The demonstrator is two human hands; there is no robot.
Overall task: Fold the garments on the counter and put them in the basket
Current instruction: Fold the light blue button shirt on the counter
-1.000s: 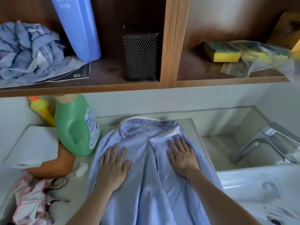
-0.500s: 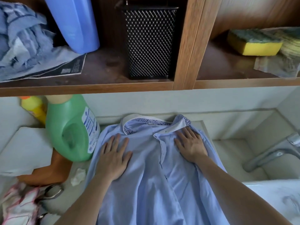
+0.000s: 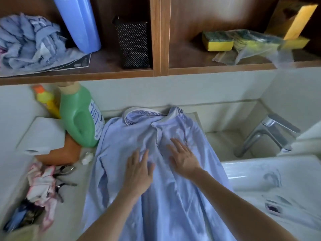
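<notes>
Item: light blue dress shirt, laid front-up and lengthwise on the counter, collar toward the back wall, hem running out of view below. Left hand and right hand: both flat, palms down, fingers spread, resting on the chest panels either side of the button placket, pinching nothing. Stage, by estimate: smoothing ahead of a first fold; no fold made, no laundry basket in view. Hazard one: right side of shirt draped past the counter edge toward the sink basin, near the faucet; likely to slide in under a sideways stroke, and to pick up damp if wet down there (cannot tell). Hazard two: left shoulder and sleeve bunched just beside the green detergent bottle; liable to tip it, or the yellow bottle behind, on drawing the sleeve across. Hazard three: scissors, pink-and-white cloth and crumpled tissue near the shirt's left edge; risk of snagging, or of getting folded in. Hazard four: placket gaping and wrinkled between the hands; creases apt to be pressed in rather than out if folded as is. Counter narrow against the shirt's width; uneven fold probable.
</notes>
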